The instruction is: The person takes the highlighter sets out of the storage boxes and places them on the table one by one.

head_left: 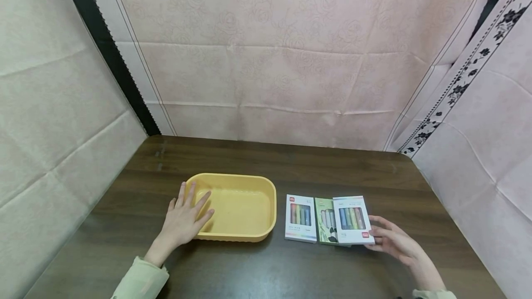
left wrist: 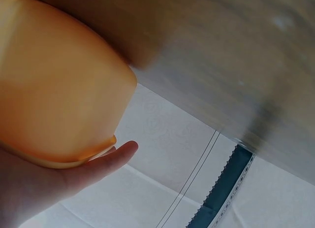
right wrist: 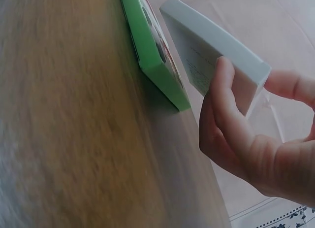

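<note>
pickup step: right hand pinches the white crayon box, lifted at a tilt over the green box. left hand, fingers straight, steadies the yellow tray. next likely needs a clean lift toward the tray.

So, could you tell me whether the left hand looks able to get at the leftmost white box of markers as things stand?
Probably yes. The left hand rests on the yellow tray's left rim, and the white box lies flat just right of the tray with nothing on it. The hand would only have to pass over the low tray.
</note>
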